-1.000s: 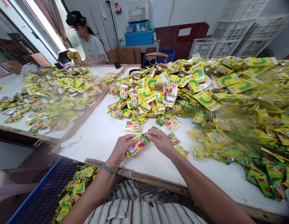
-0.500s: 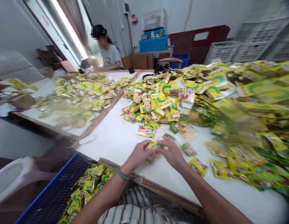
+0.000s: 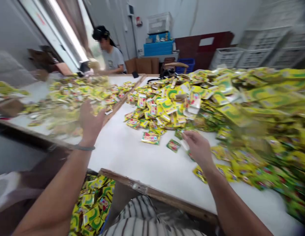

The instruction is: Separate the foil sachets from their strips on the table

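My left hand (image 3: 91, 123) is raised over the left table's edge, fingers spread and holding nothing; it is somewhat blurred. On the white tabletop, my right hand (image 3: 198, 147) has its thumb and fingers closed at the edge of a small green packet (image 3: 178, 134). Another green packet (image 3: 173, 145) lies flat just left of it. A yellow box with a red and green print (image 3: 150, 138) rests nearby. Part of a yellow packet (image 3: 199, 173) shows beside my right wrist. Beyond my right hand is a heap of small yellow boxes (image 3: 167, 106).
Green and yellow packets (image 3: 272, 177) spread along the right. A wooden strip (image 3: 125, 98) divides this table from the left one, where more yellow boxes (image 3: 93, 90) lie. Yellow boxes fill a basket (image 3: 93, 206) below the front edge. A co-worker (image 3: 113, 59) sits across the left table.
My hands have parted from the yellow piece they held together. The left has swung up and left and opened; the right has moved right to the green packet. The view has shifted slightly.
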Action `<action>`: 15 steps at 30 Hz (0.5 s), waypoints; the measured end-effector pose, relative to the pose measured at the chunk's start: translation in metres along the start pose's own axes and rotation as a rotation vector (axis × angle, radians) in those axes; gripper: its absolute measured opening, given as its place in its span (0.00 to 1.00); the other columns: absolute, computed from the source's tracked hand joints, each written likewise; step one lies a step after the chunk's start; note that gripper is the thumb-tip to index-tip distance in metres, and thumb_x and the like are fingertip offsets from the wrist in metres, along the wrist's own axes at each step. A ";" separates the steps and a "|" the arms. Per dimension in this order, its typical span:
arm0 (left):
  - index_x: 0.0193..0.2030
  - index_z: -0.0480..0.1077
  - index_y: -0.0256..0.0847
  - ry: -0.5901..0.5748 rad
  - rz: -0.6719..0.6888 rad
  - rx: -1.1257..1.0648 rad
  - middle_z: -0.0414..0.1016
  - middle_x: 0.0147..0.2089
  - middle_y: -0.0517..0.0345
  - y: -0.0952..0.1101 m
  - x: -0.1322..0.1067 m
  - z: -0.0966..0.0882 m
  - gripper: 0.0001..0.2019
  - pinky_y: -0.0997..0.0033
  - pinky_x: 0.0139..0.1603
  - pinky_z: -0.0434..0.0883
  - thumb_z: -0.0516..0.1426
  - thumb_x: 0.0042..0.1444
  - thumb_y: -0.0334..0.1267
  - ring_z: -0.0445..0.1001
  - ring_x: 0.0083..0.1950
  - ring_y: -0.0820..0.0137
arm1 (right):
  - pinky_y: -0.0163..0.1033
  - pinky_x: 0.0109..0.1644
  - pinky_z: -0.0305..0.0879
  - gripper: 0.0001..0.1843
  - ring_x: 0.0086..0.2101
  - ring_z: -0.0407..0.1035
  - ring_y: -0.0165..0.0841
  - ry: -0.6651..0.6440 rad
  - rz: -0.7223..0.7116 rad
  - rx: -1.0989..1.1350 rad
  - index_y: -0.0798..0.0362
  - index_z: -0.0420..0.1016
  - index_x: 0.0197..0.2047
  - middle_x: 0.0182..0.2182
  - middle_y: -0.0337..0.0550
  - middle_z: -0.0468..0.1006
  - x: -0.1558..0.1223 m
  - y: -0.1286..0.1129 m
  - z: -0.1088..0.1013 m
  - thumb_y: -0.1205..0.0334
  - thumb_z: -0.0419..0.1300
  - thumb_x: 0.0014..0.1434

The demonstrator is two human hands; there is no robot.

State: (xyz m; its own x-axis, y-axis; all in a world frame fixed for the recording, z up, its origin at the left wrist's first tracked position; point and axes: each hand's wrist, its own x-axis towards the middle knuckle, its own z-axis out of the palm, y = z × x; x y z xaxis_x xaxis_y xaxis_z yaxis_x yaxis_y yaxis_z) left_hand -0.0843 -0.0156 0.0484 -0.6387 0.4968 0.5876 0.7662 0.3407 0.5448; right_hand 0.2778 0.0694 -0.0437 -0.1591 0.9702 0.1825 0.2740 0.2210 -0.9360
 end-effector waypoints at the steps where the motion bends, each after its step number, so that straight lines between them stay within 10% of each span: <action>1: 0.55 0.68 0.37 -0.080 0.020 -0.044 0.74 0.55 0.47 0.005 -0.009 0.009 0.24 0.64 0.48 0.70 0.58 0.54 0.45 0.73 0.51 0.60 | 0.43 0.43 0.69 0.17 0.35 0.74 0.38 0.007 0.022 0.055 0.55 0.76 0.38 0.34 0.48 0.80 0.002 -0.001 -0.004 0.50 0.58 0.54; 7: 0.36 0.77 0.41 -0.731 0.250 0.039 0.81 0.36 0.54 0.076 -0.115 0.069 0.14 0.68 0.39 0.68 0.53 0.59 0.45 0.77 0.38 0.63 | 0.36 0.33 0.61 0.14 0.27 0.71 0.34 -0.063 0.107 -0.411 0.53 0.74 0.30 0.24 0.41 0.77 -0.010 -0.017 -0.052 0.52 0.56 0.60; 15: 0.43 0.74 0.29 -0.846 0.362 0.249 0.74 0.47 0.34 0.139 -0.172 0.134 0.24 0.61 0.49 0.67 0.61 0.53 0.52 0.72 0.52 0.51 | 0.39 0.38 0.57 0.18 0.44 0.70 0.45 -0.404 0.264 -1.185 0.57 0.74 0.39 0.42 0.56 0.77 -0.064 0.000 -0.069 0.51 0.66 0.54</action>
State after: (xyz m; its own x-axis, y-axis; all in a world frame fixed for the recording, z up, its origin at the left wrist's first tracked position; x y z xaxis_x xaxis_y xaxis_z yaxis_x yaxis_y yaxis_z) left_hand 0.1417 0.0533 -0.0576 -0.1720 0.9850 0.0145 0.9628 0.1650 0.2140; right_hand 0.3532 0.0138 -0.0348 -0.1894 0.9451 -0.2662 0.9819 0.1820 -0.0523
